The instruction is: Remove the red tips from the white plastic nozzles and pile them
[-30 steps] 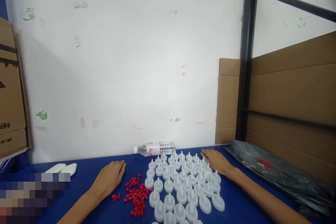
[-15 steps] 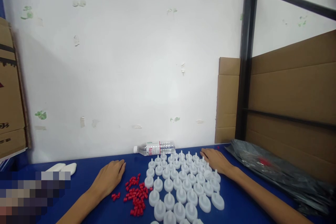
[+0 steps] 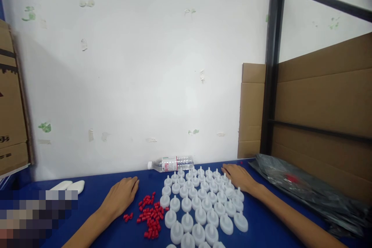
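Observation:
My left hand (image 3: 122,194) lies palm down on the blue table (image 3: 95,190), open and holding nothing. To its right is a loose pile of small red plastic caps (image 3: 151,215). Many translucent white nozzle caps (image 3: 200,213), each with a spout pointing up, stand in rough rows across the middle. My right hand (image 3: 238,177) rests palm down beside the far right end of these rows, also open, its fingers stretched out. Whether its fingertips touch the nearest nozzle caps I cannot tell.
A clear plastic bottle (image 3: 173,164) lies on its side against the white wall. Two white oval pieces (image 3: 76,187) are at the left. On the right lie dark plastic bags (image 3: 293,182), near a black metal frame (image 3: 271,85) and cardboard (image 3: 325,97). A cardboard box (image 3: 13,104) stands left.

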Demonstrator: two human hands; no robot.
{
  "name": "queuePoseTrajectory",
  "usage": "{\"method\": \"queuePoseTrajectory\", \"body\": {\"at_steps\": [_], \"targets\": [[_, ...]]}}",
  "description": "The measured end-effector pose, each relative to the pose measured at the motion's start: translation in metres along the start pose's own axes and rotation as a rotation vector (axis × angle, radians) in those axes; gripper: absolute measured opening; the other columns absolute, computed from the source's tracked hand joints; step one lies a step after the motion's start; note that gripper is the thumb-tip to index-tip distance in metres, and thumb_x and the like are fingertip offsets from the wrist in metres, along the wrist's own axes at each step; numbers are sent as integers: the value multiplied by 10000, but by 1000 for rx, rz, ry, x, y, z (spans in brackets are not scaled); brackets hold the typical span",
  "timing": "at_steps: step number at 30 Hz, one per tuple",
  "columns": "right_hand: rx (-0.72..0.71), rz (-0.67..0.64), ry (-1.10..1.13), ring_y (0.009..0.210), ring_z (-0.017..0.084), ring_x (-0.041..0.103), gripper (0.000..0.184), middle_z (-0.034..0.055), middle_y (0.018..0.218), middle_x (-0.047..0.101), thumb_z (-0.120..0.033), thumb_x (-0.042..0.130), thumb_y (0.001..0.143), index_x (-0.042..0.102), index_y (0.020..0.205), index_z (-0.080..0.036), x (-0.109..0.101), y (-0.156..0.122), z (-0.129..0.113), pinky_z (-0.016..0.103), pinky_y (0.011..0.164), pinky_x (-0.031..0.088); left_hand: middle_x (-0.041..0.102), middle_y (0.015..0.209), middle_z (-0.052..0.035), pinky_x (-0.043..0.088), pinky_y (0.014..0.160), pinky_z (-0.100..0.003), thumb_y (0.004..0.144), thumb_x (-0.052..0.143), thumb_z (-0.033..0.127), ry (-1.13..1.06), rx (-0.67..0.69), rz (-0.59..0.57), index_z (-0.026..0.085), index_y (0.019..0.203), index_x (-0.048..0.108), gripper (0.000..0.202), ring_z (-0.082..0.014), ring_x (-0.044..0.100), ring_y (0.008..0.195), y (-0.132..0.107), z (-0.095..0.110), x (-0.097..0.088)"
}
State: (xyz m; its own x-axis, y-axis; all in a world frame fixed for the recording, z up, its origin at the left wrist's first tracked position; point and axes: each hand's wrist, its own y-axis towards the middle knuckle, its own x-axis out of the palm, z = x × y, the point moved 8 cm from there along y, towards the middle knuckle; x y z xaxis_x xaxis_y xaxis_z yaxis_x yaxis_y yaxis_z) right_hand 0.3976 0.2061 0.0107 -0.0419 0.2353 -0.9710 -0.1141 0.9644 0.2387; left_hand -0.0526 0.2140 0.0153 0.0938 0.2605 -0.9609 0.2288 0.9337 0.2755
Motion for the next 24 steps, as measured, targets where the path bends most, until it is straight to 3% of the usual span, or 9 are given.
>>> {"method": "queuePoseTrajectory", "body": {"at_steps": [6, 24], "targets": [[-4, -1, -3, 951, 197, 674, 260, 66, 1118, 677, -369, 606, 1001, 644, 1152, -160, -1, 0, 0, 403, 842, 574, 730, 1158, -156, 499, 967, -421, 1025, 252, 319, 2, 7, -3, 171, 1125, 695, 478, -306, 664, 1150, 0, 1, 0], [0, -17, -21, 947, 196, 676, 259, 66, 1117, 677, -367, 607, 1001, 643, 1154, -160, -4, -1, -3, 399, 837, 576, 723, 1176, -172, 502, 966, -444, 1032, 228, 299, 17, 10, -34, 143, 1192, 667, 493, -313, 665, 1143, -2, 6, -5]]}}
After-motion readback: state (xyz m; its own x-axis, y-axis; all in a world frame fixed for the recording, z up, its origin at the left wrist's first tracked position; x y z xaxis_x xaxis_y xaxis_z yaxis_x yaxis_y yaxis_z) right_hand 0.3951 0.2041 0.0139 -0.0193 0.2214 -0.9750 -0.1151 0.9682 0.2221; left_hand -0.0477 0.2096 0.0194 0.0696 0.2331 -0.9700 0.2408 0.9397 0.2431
